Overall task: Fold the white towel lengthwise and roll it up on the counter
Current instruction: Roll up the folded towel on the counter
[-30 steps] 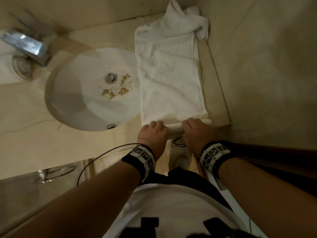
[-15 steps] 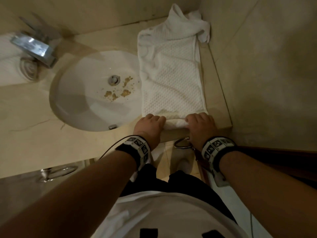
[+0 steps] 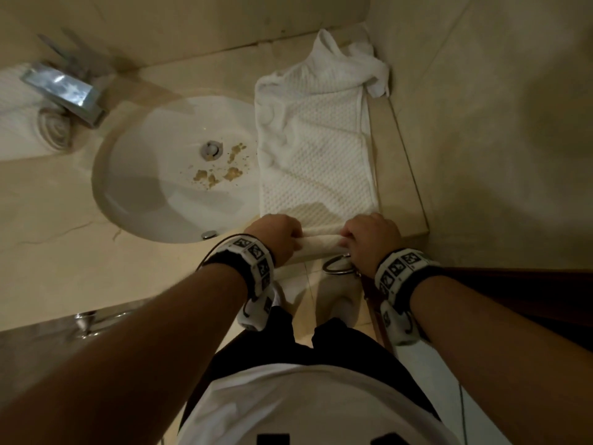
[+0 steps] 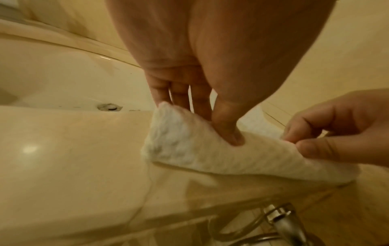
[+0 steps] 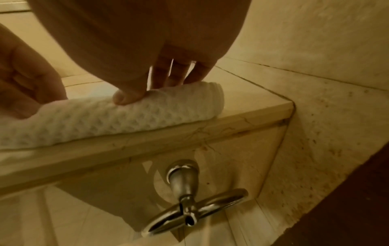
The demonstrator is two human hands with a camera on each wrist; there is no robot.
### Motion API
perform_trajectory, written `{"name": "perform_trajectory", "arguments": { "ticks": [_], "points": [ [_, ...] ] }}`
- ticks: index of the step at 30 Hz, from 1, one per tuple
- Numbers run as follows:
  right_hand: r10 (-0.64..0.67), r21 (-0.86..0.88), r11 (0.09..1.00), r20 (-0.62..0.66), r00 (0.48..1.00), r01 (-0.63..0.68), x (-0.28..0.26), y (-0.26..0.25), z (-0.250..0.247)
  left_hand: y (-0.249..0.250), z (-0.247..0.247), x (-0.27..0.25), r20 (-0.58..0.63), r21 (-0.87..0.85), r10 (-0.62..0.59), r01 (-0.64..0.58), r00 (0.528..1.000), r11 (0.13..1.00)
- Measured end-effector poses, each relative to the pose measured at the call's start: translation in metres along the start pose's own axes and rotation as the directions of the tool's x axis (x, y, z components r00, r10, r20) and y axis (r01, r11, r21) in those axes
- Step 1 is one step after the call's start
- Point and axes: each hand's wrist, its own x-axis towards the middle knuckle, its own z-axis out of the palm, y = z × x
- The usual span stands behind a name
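Counter (image 3: 398, 175) edge by sink (image 3: 154, 187): white towel (image 3: 316, 162) w/ near end rolled, L hand (image 3: 276, 236) & R hand (image 3: 372, 240) both pinching roll.

White waffle-weave towel (image 3: 316, 165), beige counter (image 3: 64, 252), chrome faucet (image 3: 64, 91).

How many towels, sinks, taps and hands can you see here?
Towels: 2, the white towel being rolled and a rolled towel behind the tap
Sinks: 1
Taps: 1
hands: 2, left hand and right hand
Total: 6
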Motion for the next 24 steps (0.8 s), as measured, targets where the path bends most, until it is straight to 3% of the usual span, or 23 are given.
{"name": "perform_trajectory", "arguments": {
  "ticks": [5,10,14,17,20,24],
  "points": [
    [-0.020,-0.001,1.000,-0.245,0.969,0.021,-0.001,-0.006,0.009,0.004,0.009,-0.005,-0.255,0.144,0.065,-0.028,0.965,0.989],
    [-0.224,-0.153,0.973,-0.430,0.875,0.174,-0.022,-0.008,0.041,0.007,0.048,-0.033,-0.249,0.340,0.244,-0.151,0.937,0.928],
    [-0.211,-0.192,0.970,-0.380,0.900,0.146,-0.032,-0.007,0.051,-0.001,0.080,-0.038,-0.287,0.355,0.246,-0.136,0.926,0.925],
    [-0.202,-0.194,0.971,-0.345,0.917,0.141,-0.027,-0.009,0.046,0.001,0.096,-0.037,-0.257,0.358,0.207,-0.106,0.944,0.928],
    [-0.195,-0.202,0.969,-0.273,0.942,0.142,-0.014,-0.010,0.035,0.005,0.097,-0.035,-0.202,0.360,0.164,-0.082,0.966,0.929],
    [-0.177,-0.174,0.975,-0.227,0.958,0.139,0.000,-0.009,0.026,0.008,0.093,-0.022,-0.268,0.310,0.137,-0.049,0.954,0.950]
  ]
}}
